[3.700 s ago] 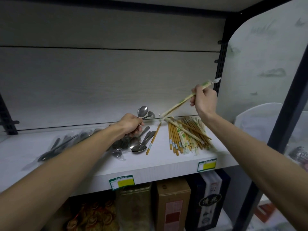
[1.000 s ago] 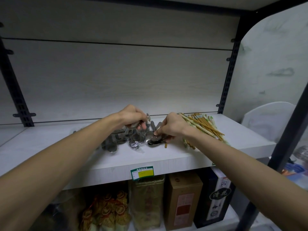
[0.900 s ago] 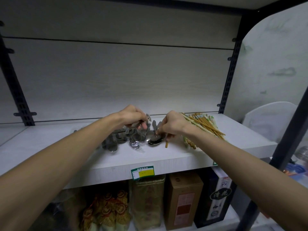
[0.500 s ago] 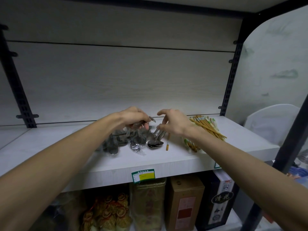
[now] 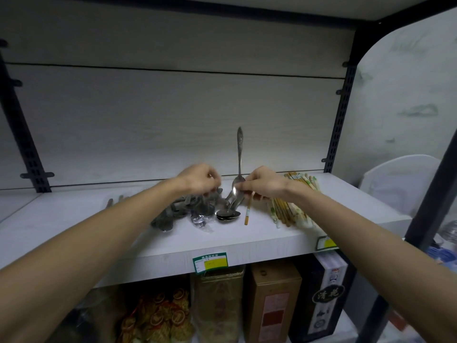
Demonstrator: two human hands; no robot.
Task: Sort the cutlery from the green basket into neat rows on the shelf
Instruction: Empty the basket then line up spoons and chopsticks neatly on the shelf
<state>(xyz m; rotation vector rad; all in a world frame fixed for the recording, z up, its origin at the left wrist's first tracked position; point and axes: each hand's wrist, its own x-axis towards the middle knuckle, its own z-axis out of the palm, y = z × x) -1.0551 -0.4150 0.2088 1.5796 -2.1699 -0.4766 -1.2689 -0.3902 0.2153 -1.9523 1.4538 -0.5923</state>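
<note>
The shelf (image 5: 74,219) is pale grey-white w/ a faint wood grain; its uprights (image 5: 338,115) are black. The spoon (image 5: 239,159) is shiny silver. The chopsticks (image 5: 286,209) are tan, some in white-green wrappers. 2 price tags (image 5: 209,261) are green w/ yellow fields. A box (image 5: 272,300) below is brown w/ red label.
</note>
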